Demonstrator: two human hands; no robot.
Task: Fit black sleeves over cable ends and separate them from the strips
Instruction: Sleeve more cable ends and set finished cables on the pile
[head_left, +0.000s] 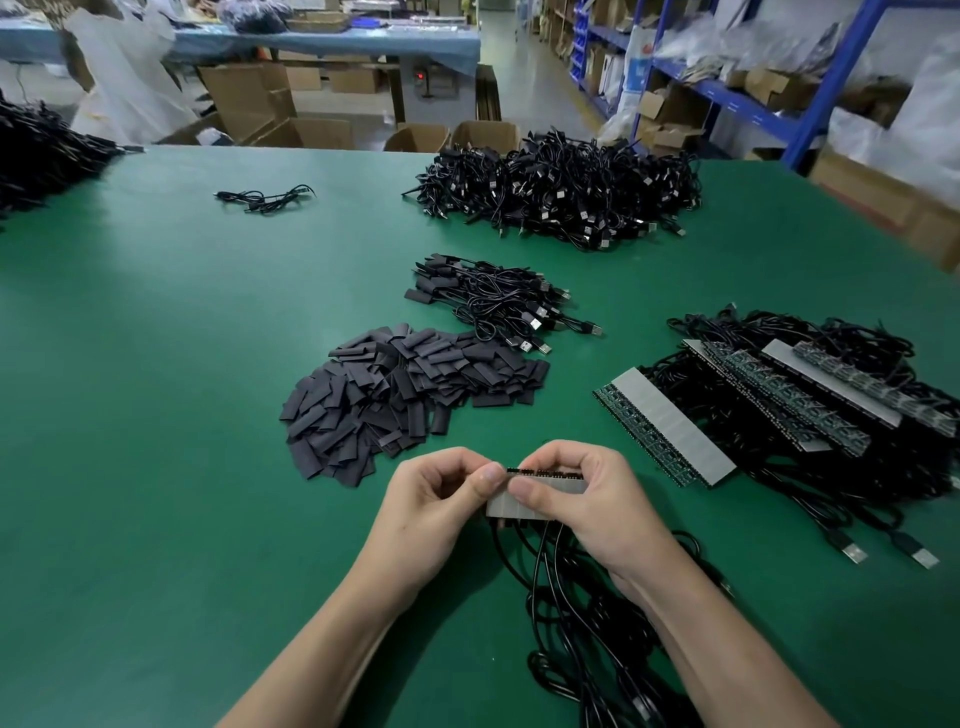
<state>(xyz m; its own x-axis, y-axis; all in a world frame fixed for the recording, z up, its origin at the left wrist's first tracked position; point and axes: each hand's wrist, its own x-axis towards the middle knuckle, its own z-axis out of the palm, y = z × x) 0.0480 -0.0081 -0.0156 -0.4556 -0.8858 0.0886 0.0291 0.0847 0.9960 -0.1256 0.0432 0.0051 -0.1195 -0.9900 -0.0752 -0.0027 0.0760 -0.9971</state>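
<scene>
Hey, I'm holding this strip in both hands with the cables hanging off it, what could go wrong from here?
1. The left hand and right hand pinch the strip close together; snapping there could crack a piece unevenly.
2. The cables below lie in tangled loops, so pulling one free may drag others.
3. The sleeve pile sits close by; a swinging cable could scatter it.

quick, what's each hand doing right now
Left hand: pinches the left end of the strip.
Right hand: grips the same strip from the right.
</scene>
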